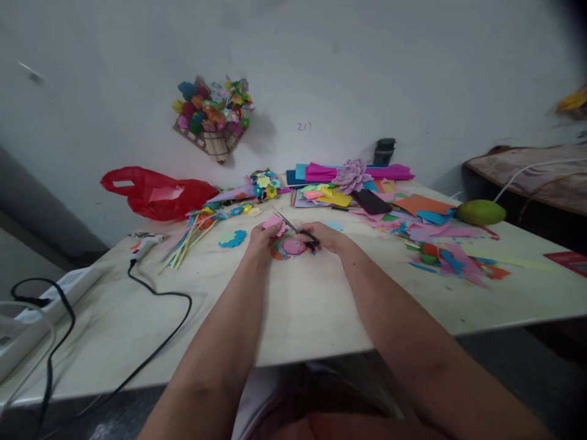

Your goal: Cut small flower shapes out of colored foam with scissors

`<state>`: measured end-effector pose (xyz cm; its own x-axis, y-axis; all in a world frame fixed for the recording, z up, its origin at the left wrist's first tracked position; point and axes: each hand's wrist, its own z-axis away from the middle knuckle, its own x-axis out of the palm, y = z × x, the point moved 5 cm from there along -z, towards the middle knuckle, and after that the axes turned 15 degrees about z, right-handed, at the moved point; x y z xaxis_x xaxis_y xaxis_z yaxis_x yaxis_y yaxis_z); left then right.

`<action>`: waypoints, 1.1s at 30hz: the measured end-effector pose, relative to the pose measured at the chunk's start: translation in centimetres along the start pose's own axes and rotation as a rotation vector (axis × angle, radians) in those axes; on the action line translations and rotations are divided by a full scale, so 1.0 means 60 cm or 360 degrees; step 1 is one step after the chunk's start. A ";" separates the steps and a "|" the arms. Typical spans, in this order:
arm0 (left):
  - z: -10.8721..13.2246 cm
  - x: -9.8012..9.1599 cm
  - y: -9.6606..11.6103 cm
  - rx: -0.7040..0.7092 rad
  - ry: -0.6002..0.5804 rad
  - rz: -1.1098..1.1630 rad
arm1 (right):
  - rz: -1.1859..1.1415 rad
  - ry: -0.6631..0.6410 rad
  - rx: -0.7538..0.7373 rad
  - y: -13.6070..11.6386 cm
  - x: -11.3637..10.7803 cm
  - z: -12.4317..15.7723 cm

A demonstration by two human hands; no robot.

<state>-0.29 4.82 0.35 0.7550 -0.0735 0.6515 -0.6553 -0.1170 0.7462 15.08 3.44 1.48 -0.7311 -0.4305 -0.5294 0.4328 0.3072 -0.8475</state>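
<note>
Between the fingers of my left hand [262, 238] is a pink paper piece [274, 225] with a scalloped edge. My right hand [328, 237] is closed round the dark handles of a pair of scissors [309, 238], whose blades point up and to the left, close to the pink paper. Under both hands lies a small pile of coloured round cutouts [293, 246], a pink one on top. Left of my left hand are blue scalloped cutouts [233, 238] on the table.
A glue gun [145, 244] with a black cord lies at the left, near a white power strip [55, 299]. A red plastic bag [160, 192] and paper flowers [266, 183] stand behind. Paper scraps [458, 263] and a green fruit [481, 212] are at the right.
</note>
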 end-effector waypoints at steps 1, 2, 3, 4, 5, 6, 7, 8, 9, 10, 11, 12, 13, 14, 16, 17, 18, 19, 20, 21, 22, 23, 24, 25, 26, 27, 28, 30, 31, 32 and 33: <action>0.000 0.001 0.000 -0.0004 0.0001 0.0010 | 0.0015 0.0000 0.0012 0.002 0.000 -0.001; 0.001 0.001 0.000 -0.0009 -0.0002 0.0017 | 0.0024 -0.0004 0.0020 0.003 0.001 -0.002; 0.001 0.002 -0.001 -0.0011 -0.0003 0.0025 | 0.0021 -0.0011 0.0018 0.004 0.001 -0.003; 0.001 0.003 -0.001 -0.0011 -0.0005 0.0032 | 0.0012 -0.0014 0.0011 0.005 0.002 -0.004; 0.001 0.003 -0.001 -0.0011 -0.0007 0.0040 | -0.0002 -0.0017 0.0001 0.005 0.002 -0.005; 0.001 0.003 -0.001 -0.0009 -0.0007 0.0049 | -0.0015 -0.0018 -0.0006 0.006 0.002 -0.005; 0.001 0.003 0.000 -0.0006 -0.0006 0.0055 | -0.0021 -0.0015 -0.0008 0.005 0.002 -0.005; 0.001 0.003 -0.001 -0.0007 -0.0008 0.0056 | -0.0022 -0.0013 -0.0009 0.005 0.002 -0.005; 0.000 0.003 -0.001 -0.0005 -0.0009 0.0054 | -0.0018 -0.0009 -0.0006 0.004 0.001 -0.005; 0.000 0.003 -0.001 -0.0003 -0.0010 0.0052 | -0.0012 -0.0009 -0.0005 0.003 0.001 -0.004; 0.000 0.003 -0.001 -0.0001 -0.0009 0.0049 | -0.0004 -0.0006 -0.0006 0.002 0.001 -0.003; 0.000 0.002 -0.001 0.0001 -0.0006 0.0049 | 0.0007 -0.0001 -0.0005 0.001 0.001 -0.003; -0.001 0.002 -0.002 0.0004 -0.0004 0.0049 | 0.0019 0.0005 -0.0001 0.001 0.001 -0.002; -0.001 0.001 -0.002 0.0008 -0.0002 0.0051 | 0.0036 0.0012 0.0006 0.001 0.001 -0.003; -0.002 0.000 -0.003 0.0014 -0.0009 0.0049 | 0.0071 0.0023 0.0025 0.002 0.001 -0.004; -0.003 0.000 -0.003 0.0014 -0.0016 0.0045 | 0.0082 0.0028 0.0033 0.004 0.001 -0.005; -0.003 -0.001 -0.003 0.0013 -0.0021 0.0042 | 0.0084 0.0029 0.0037 0.005 0.002 -0.006; -0.004 -0.001 -0.004 0.0010 -0.0023 0.0041 | 0.0081 0.0029 0.0037 0.007 0.002 -0.007; -0.004 -0.002 -0.004 0.0006 -0.0022 0.0042 | 0.0076 0.0030 0.0036 0.007 0.002 -0.008; -0.005 -0.003 -0.004 0.0003 -0.0021 0.0046 | 0.0074 0.0033 0.0033 0.008 0.003 -0.008; -0.006 -0.003 -0.005 0.0002 -0.0019 0.0051 | 0.0079 0.0037 0.0028 0.007 0.003 -0.008; -0.006 -0.004 -0.005 0.0003 -0.0020 0.0054 | 0.0086 0.0042 0.0024 0.006 0.003 -0.008; -0.006 -0.004 -0.004 0.0005 -0.0022 0.0053 | 0.0092 0.0047 0.0022 0.005 0.003 -0.007; -0.007 -0.004 -0.004 0.0006 -0.0025 0.0050 | 0.0097 0.0053 0.0023 0.003 0.003 -0.007; -0.007 -0.004 -0.004 0.0008 -0.0027 0.0048 | 0.0098 0.0057 0.0027 0.002 0.002 -0.006; -0.006 -0.003 -0.004 0.0010 -0.0029 0.0049 | 0.0096 0.0059 0.0035 0.001 0.003 -0.005; -0.006 -0.003 -0.004 0.0010 -0.0030 0.0053 | 0.0090 0.0056 0.0045 0.000 0.003 -0.005; -0.005 -0.002 -0.004 0.0006 -0.0023 0.0072 | 0.0069 0.0049 0.0067 0.000 0.003 -0.004; -0.005 -0.002 -0.004 0.0004 -0.0020 0.0080 | 0.0057 0.0045 0.0076 0.001 0.003 -0.005; -0.004 -0.001 -0.004 0.0002 -0.0015 0.0085 | 0.0047 0.0041 0.0079 0.002 0.003 -0.005; -0.004 -0.001 -0.004 -0.0002 -0.0011 0.0087 | 0.0038 0.0038 0.0077 0.002 0.003 -0.005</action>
<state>-0.16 5.08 0.16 0.7183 -0.0866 0.6904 -0.6956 -0.1115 0.7097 14.83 3.65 1.26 -0.7324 -0.4028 -0.5490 0.4750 0.2755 -0.8358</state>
